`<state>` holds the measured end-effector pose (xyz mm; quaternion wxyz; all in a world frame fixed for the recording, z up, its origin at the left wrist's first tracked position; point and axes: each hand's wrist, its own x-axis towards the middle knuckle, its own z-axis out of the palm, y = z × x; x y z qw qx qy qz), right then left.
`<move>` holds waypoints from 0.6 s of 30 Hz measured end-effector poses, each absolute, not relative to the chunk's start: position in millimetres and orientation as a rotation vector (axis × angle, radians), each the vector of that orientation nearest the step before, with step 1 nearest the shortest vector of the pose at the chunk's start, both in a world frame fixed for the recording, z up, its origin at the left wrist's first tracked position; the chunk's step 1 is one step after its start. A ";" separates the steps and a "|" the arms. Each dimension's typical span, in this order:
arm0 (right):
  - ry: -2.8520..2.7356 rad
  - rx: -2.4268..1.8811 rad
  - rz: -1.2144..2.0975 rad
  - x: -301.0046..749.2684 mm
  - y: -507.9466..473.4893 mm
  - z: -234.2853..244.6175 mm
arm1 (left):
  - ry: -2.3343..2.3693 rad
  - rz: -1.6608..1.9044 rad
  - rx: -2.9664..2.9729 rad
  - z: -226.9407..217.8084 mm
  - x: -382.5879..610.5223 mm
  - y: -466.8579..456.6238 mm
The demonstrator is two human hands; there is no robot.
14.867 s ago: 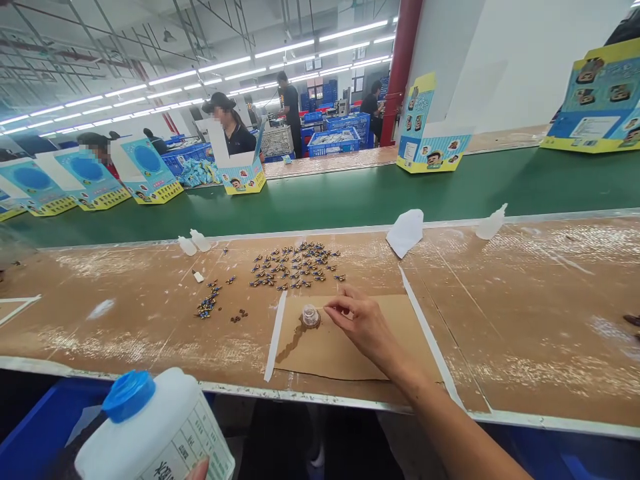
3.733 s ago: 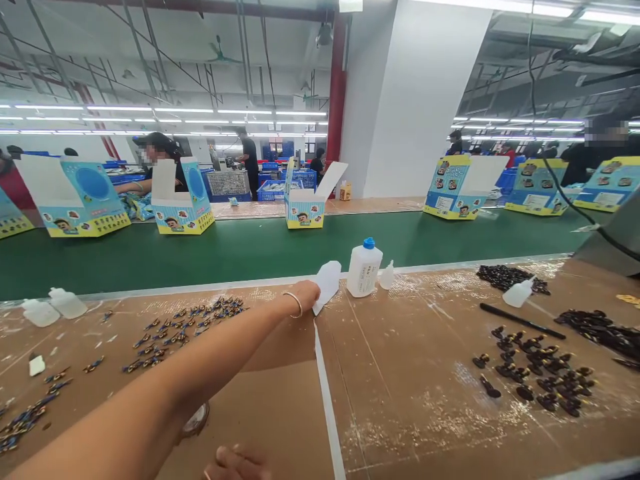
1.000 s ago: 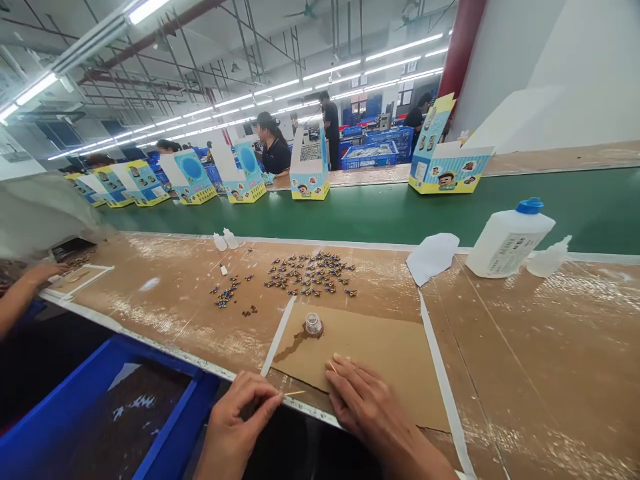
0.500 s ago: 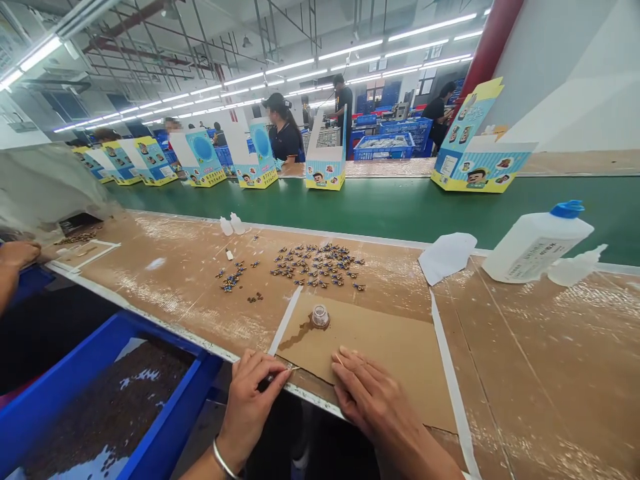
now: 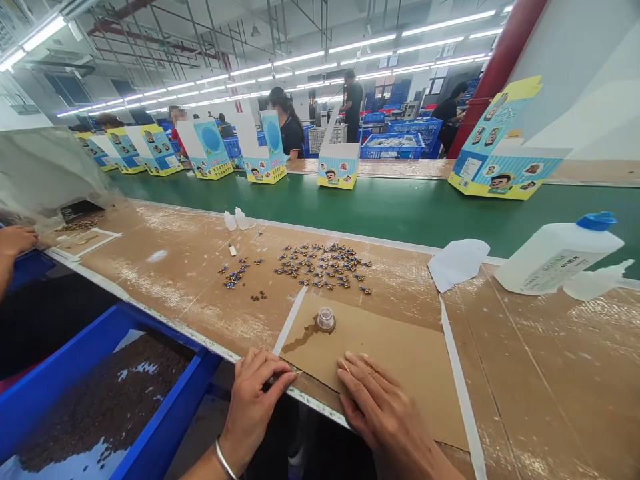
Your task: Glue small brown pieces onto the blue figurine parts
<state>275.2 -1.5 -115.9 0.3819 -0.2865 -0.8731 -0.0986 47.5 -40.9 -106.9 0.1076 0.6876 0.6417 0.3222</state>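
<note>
Left hand: the left hand is at the bench's near edge, fingers pinched together on something small at the corner of the card sheet; what it grips is too small to tell.
Right hand: the right hand lies flat on the card sheet, fingers spread, a thin stick at its fingertips; clamped on nothing that shows.
Cap: a small clear cap sits on the card sheet beyond both hands, a dark wet streak running from it.
Done: a spread of small dark parts lies further back, with a smaller cluster to its left; likely finished pieces, though I cannot tell.
Left: the blue bin at lower left holds many dark bits, so much seems undone.
Surface: brown taped bench; a white bottle and a white cloth at its far edge.
Room: green belt carrying open printed boxes; other people at work beyond it.
</note>
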 end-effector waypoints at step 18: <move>-2.213 -0.732 -0.265 273.8 0.4 -115.1 | 1.825 0.668 2.590 -92.1 47.6 -46.1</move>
